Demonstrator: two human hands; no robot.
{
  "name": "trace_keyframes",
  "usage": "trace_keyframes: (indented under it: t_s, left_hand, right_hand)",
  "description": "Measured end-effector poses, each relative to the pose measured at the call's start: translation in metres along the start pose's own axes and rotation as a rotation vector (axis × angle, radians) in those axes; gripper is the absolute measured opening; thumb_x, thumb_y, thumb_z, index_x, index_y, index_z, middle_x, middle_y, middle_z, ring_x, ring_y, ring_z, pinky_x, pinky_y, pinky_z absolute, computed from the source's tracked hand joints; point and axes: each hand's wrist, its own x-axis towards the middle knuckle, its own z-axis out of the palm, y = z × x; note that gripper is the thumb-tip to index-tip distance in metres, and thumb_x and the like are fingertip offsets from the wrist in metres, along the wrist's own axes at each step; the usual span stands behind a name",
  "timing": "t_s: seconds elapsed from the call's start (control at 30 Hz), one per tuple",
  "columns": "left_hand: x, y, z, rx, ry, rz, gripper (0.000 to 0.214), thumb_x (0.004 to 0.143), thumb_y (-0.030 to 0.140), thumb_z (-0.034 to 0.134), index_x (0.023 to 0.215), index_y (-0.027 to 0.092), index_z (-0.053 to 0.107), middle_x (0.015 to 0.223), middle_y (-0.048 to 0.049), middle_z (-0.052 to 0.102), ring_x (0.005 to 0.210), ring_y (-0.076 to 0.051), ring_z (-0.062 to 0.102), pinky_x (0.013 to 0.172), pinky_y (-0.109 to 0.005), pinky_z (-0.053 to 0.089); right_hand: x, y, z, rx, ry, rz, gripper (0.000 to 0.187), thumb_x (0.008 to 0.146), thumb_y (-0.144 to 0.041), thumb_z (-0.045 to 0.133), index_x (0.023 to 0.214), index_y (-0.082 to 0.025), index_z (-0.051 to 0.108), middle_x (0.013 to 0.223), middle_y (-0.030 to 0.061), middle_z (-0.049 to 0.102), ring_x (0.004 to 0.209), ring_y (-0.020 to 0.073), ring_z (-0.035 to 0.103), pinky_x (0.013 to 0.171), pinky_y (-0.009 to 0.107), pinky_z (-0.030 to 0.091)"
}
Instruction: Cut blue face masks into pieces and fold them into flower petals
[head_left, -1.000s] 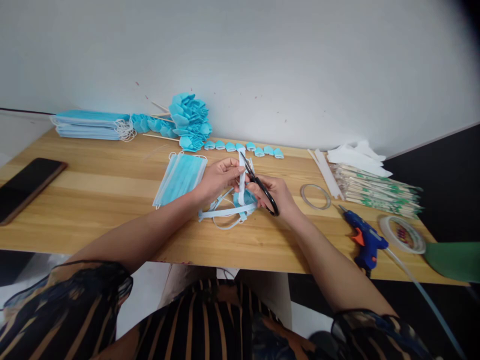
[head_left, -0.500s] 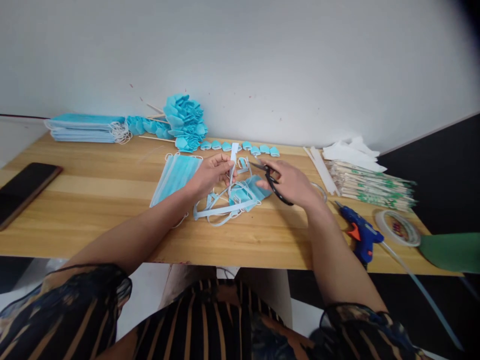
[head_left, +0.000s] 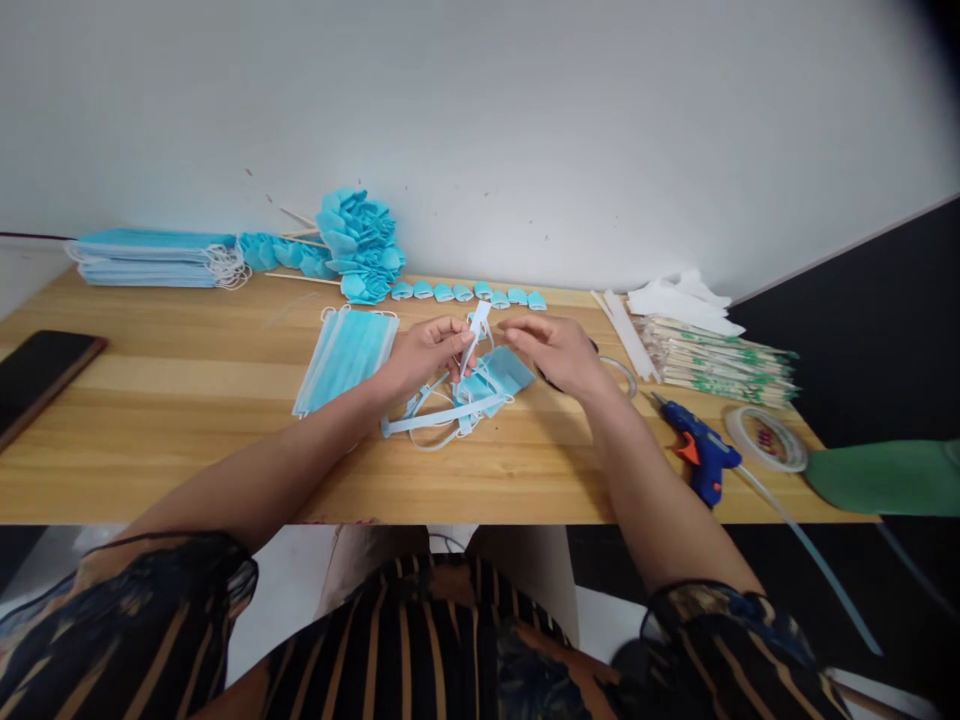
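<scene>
My left hand (head_left: 431, 352) pinches a narrow pale blue-white strip (head_left: 475, 335) that points upward, above a tangle of cut mask strips and ear loops (head_left: 450, 412). My right hand (head_left: 559, 352) is just to the right, thumb and fingers apart, its fingertips close to the strip. Behind and below that hand, bits of black scissors (head_left: 549, 379) show; the hand hides most of them, and they seem to be out of its grip. A blue mask piece (head_left: 510, 370) lies between the hands. Whole blue face masks (head_left: 346, 350) lie left of my left hand.
At the back are a mask stack (head_left: 154, 260), blue petal flowers on sticks (head_left: 361, 240) and a row of small blue pieces (head_left: 442, 293). To the right lie wrapped sticks (head_left: 720, 362), a blue glue gun (head_left: 697, 447) and tape (head_left: 766, 440). A phone (head_left: 41, 375) is far left.
The scissors that my right hand held open by the strip are now mostly hidden behind it, and its fingers have reached toward the strip. The strip in my left hand has tilted right.
</scene>
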Motion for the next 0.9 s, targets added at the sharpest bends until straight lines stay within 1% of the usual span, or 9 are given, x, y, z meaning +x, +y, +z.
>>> trace_keyframes:
  t_s: [0.03, 0.1, 0.2, 0.27, 0.37, 0.5, 0.6, 0.73, 0.9]
  left_hand:
    - [0.000, 0.000, 0.000, 0.004, -0.006, 0.008, 0.048, 0.080, 0.057, 0.083, 0.084, 0.017, 0.058, 0.068, -0.0008, 0.070, 0.054, -0.011, 0.064, 0.050, -0.022, 0.051]
    - [0.000, 0.001, 0.000, 0.009, -0.011, 0.023, 0.051, 0.078, 0.060, 0.084, 0.084, 0.016, 0.059, 0.067, -0.0009, 0.069, 0.053, -0.011, 0.063, 0.050, -0.022, 0.051]
    - [0.000, 0.002, 0.000, 0.008, -0.008, 0.031, 0.052, 0.076, 0.061, 0.085, 0.083, 0.015, 0.060, 0.065, -0.0009, 0.069, 0.052, -0.011, 0.062, 0.049, -0.022, 0.050]
    - [0.001, 0.002, -0.001, 0.005, -0.002, 0.027, 0.051, 0.077, 0.060, 0.084, 0.083, 0.016, 0.060, 0.065, -0.0007, 0.069, 0.051, -0.011, 0.061, 0.049, -0.022, 0.050]
    - [0.001, 0.002, -0.003, -0.005, -0.005, 0.025, 0.052, 0.076, 0.061, 0.084, 0.082, 0.016, 0.060, 0.064, -0.0008, 0.068, 0.051, -0.011, 0.061, 0.048, -0.022, 0.049]
    - [0.001, 0.000, -0.004, -0.022, -0.024, 0.026, 0.056, 0.074, 0.065, 0.084, 0.081, 0.015, 0.061, 0.064, -0.0010, 0.067, 0.053, -0.011, 0.061, 0.048, -0.022, 0.048]
    - [0.001, -0.002, -0.004, -0.009, -0.047, 0.025, 0.056, 0.074, 0.066, 0.084, 0.080, 0.015, 0.060, 0.064, -0.0005, 0.066, 0.052, -0.011, 0.060, 0.049, -0.022, 0.047]
    - [0.001, -0.001, -0.003, 0.020, -0.056, 0.017, 0.055, 0.076, 0.066, 0.083, 0.078, 0.015, 0.060, 0.063, -0.0003, 0.066, 0.050, -0.010, 0.058, 0.050, -0.022, 0.046]
    - [-0.001, 0.002, -0.002, 0.054, -0.050, 0.011, 0.054, 0.076, 0.065, 0.083, 0.076, 0.016, 0.061, 0.062, 0.0004, 0.064, 0.049, -0.008, 0.054, 0.049, -0.021, 0.042]
  right_hand:
    - [0.002, -0.007, 0.006, 0.177, -0.048, 0.001, 0.027, 0.092, -0.041, 0.064, 0.100, -0.021, 0.080, 0.099, 0.0074, 0.080, 0.087, 0.0219, 0.073, 0.078, 0.036, 0.059]
    - [0.007, -0.018, 0.014, 0.400, -0.116, 0.009, 0.028, 0.084, -0.046, 0.071, 0.091, -0.019, 0.078, 0.085, 0.0042, 0.077, 0.074, 0.0165, 0.068, 0.069, 0.031, 0.058]
    - [0.013, -0.028, 0.019, 0.524, -0.124, 0.028, 0.027, 0.076, -0.044, 0.078, 0.081, -0.018, 0.074, 0.072, -0.0003, 0.069, 0.064, 0.0112, 0.060, 0.065, 0.027, 0.055]
    - [0.015, -0.032, 0.019, 0.550, -0.123, 0.040, 0.026, 0.074, -0.043, 0.079, 0.075, -0.018, 0.072, 0.070, -0.0013, 0.066, 0.062, 0.0099, 0.058, 0.064, 0.026, 0.054]
    - [0.016, -0.034, 0.020, 0.570, -0.120, 0.049, 0.029, 0.073, -0.044, 0.082, 0.071, -0.019, 0.069, 0.069, -0.0009, 0.067, 0.062, 0.0100, 0.058, 0.064, 0.026, 0.054]
    - [0.012, -0.029, 0.026, 0.654, -0.106, 0.083, 0.038, 0.069, -0.053, 0.086, 0.072, -0.020, 0.069, 0.074, 0.0011, 0.071, 0.062, 0.0107, 0.060, 0.064, 0.027, 0.056]
    - [0.009, -0.025, 0.030, 0.699, -0.091, 0.113, 0.042, 0.067, -0.057, 0.088, 0.074, -0.020, 0.070, 0.075, 0.0015, 0.072, 0.062, 0.0106, 0.060, 0.065, 0.028, 0.056]
    - [0.005, -0.022, 0.032, 0.682, -0.069, 0.093, 0.040, 0.068, -0.056, 0.087, 0.072, -0.019, 0.069, 0.072, 0.0008, 0.071, 0.062, 0.0108, 0.060, 0.065, 0.028, 0.056]
    - [0.004, -0.020, 0.034, 0.625, -0.020, 0.033, 0.033, 0.073, -0.050, 0.082, 0.072, -0.020, 0.068, 0.071, 0.0008, 0.071, 0.061, 0.0121, 0.061, 0.064, 0.029, 0.055]
